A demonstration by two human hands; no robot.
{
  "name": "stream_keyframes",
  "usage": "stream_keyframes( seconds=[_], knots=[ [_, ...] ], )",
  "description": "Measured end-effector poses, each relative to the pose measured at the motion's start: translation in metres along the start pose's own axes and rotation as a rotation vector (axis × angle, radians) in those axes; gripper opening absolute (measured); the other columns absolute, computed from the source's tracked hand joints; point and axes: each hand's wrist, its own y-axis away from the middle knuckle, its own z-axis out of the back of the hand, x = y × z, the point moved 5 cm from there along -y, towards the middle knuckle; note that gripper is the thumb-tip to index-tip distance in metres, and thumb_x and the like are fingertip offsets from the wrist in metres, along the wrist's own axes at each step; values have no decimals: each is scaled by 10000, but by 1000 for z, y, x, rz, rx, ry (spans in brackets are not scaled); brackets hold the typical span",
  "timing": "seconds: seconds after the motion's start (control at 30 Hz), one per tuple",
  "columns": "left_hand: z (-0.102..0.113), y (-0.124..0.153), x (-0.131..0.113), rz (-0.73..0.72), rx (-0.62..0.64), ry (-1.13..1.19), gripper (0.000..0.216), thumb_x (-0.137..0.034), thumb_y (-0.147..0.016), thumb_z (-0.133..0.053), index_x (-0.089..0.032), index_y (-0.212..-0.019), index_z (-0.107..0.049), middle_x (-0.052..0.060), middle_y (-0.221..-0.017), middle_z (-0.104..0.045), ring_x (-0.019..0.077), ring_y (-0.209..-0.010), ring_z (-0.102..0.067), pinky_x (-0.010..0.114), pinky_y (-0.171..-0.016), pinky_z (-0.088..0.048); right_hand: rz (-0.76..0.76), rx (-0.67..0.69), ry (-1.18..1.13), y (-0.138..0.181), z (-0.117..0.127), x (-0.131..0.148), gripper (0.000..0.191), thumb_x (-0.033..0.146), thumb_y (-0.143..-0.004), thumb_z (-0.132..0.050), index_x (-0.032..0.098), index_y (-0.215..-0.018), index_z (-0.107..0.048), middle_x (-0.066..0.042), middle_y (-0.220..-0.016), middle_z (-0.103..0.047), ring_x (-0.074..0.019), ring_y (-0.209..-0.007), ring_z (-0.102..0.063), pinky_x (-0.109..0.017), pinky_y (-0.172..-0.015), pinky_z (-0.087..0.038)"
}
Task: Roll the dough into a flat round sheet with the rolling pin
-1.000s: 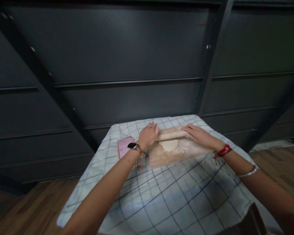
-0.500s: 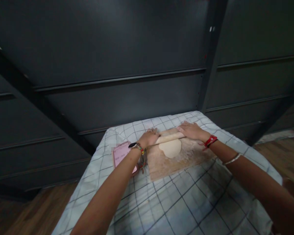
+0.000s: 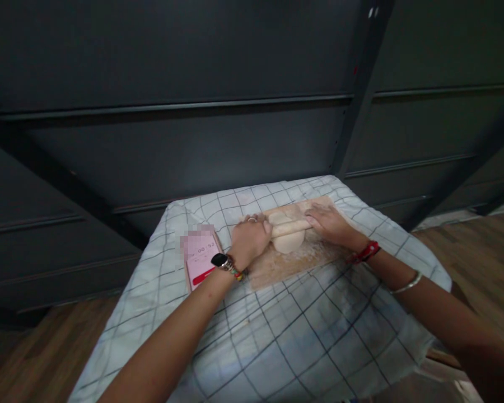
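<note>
A pale wooden rolling pin (image 3: 293, 226) lies across a flat, roundish sheet of dough (image 3: 289, 244). My left hand (image 3: 252, 239) is closed over the pin's left end, its fingers curled. At the other end, my right hand (image 3: 328, 225) grips the pin, fingers bent over it. Under the dough is a thin wooden board (image 3: 273, 272) dusted with flour. Part of the dough is hidden beneath the pin, and both pin ends are covered by my hands.
A phone (image 3: 199, 254) showing a running timer lies left of the board, partly behind my left wrist. A white checked cloth (image 3: 252, 330) covers the table. Dark metal panels (image 3: 218, 145) stand right behind it, and wooden floor (image 3: 457, 240) shows at the sides.
The rolling pin has come nearer over the dough, from its far edge. My left fingers have curled more tightly, and my right fingers are more bent. The camera view has shifted.
</note>
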Motion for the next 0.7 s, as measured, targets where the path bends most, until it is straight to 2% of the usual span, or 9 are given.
stream_keyframes(
  seconds=[0.1,0.2,0.4,0.5,0.63,0.7],
  knots=[
    [-1,16,-7,55,-31,19,418,-261,-982,-216,-84,-1233,-500,149,-1122,-620,266,-1053,-569,347,-786,-470,22,-42,-51,9,1,3,379,302,-964,-279,113,-1076,-587,-160,-1095,-631,-254,-1117,-520,-401,-947,-382],
    [-1,31,-17,65,-47,22,444,-283,-982,-238,-65,-1310,-446,169,-1174,-599,293,-1078,-553,376,-802,-462,51,-93,-95,19,-2,3,374,316,-951,-293,96,-1094,-560,-174,-1089,-615,-255,-1064,-528,-416,-952,-393],
    [0,53,-37,122,-91,-6,488,-298,-952,-336,-72,-1380,-402,206,-1340,-493,367,-1215,-455,471,-957,-352,50,-113,-68,47,-8,3,468,378,-940,-308,89,-1278,-457,-204,-1253,-542,-289,-1213,-447,-481,-993,-378],
    [0,64,-48,107,-111,-19,503,-291,-938,-355,-87,-1396,-399,193,-1346,-497,380,-1226,-446,496,-985,-315,29,-85,-35,62,-3,3,477,369,-936,-305,110,-1317,-429,-192,-1295,-525,-287,-1236,-440,-507,-994,-374],
    [-1,80,-57,40,-117,15,522,-297,-927,-371,-59,-1390,-410,210,-1346,-493,389,-1211,-455,497,-989,-322,34,-107,-1,73,12,5,365,277,-920,-352,157,-1224,-516,-147,-1195,-598,-263,-1142,-523,-552,-1028,-317],
    [-1,84,-57,-13,-108,46,511,-301,-933,-369,-64,-1383,-419,205,-1365,-475,372,-1214,-456,485,-996,-330,82,-109,-6,74,18,9,303,235,-910,-384,166,-1145,-562,-126,-1090,-631,-243,-1049,-567,-525,-1005,-358]
  ],
)
